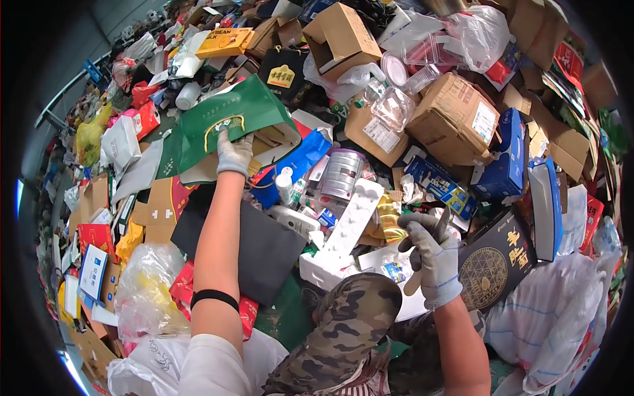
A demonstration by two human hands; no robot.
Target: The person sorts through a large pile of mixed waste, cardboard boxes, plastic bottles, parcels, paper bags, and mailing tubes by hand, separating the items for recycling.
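Note:
My left hand (234, 153), in a pale work glove, is closed on the edge of a green paper gift bag (214, 119) with a gold cord handle. The bag lies tilted, and brown cardboard shows in its mouth. My right hand (432, 257), in a glove with dark grey fingers, hovers over the pile with fingers apart and nothing visible in them. Close to it are a black box with a gold round pattern (495, 264) and a gold-coloured container (391, 218). A white foam tray (353, 221) and a silver can (341, 173) lie between the hands.
Mixed waste spreads all around. Cardboard boxes (456, 119), a blue box (505, 155) and clear plastic packaging (394, 109) lie ahead right. A black sheet (254, 247) is beside my left forearm. A camouflage cap (343, 323) covers the lower middle. White sacks (548, 310) stand at lower right.

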